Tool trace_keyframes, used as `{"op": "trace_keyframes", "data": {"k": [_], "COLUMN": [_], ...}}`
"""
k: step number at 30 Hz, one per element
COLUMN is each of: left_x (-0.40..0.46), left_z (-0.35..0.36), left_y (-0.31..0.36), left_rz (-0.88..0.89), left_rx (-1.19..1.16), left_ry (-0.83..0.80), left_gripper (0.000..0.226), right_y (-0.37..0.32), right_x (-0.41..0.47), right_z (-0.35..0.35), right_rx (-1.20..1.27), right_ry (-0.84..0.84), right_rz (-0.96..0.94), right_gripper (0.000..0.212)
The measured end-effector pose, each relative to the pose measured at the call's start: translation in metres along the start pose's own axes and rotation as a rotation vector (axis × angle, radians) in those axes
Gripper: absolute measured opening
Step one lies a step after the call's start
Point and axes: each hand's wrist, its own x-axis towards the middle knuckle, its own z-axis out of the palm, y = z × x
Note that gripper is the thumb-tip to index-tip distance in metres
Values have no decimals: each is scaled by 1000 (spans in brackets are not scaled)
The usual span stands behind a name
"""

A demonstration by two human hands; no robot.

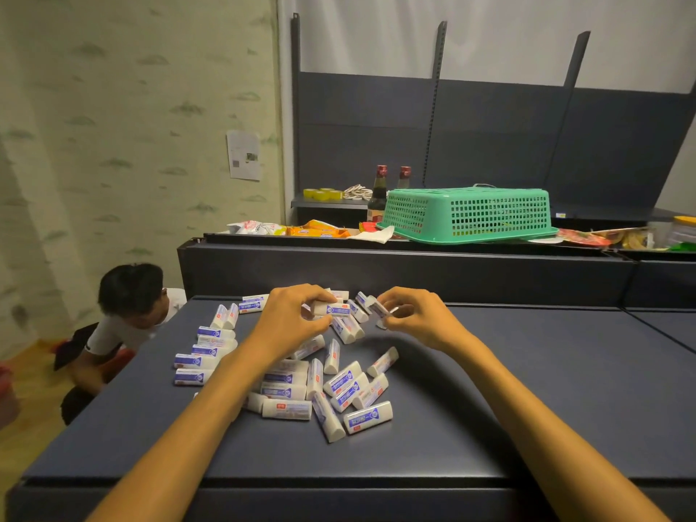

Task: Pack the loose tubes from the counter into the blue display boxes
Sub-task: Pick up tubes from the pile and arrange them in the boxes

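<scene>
Tubes (301,374) lie scattered in a loose heap across the middle of the dark worktop (527,389), some in a rough row at the left edge, none standing upright. No blue display box shows anywhere in view.

At the far end of the heap the left hand (292,314) has its grip pinched around one white tube (331,308), held level just above the others. The right hand (418,314) pinches a small blue-and-white piece (378,307); whether it is another tube or a scrap of packaging I cannot tell.

They look small, light and fairly stiff, with a smooth printed skin that could slip. A pinch across the middle of the body, thumb against two fingers, should hold one well; several side by side could probably be gathered at once.
</scene>
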Motion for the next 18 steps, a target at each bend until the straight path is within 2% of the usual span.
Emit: {"op": "trace_keyframes", "data": {"k": [6,18], "left_x": [-2,2], "left_z": [1,22], "left_y": [-4,19], "left_rz": [-7,78], "left_rx": [-37,-61], "left_ry": [-15,-42], "left_gripper": [24,25], "right_y": [-1,1], "right_x": [-10,-50], "right_z": [3,-16], "right_rx": [70,390], "right_ry": [154,158], "right_rz": [108,188], "right_gripper": [23,22]}}
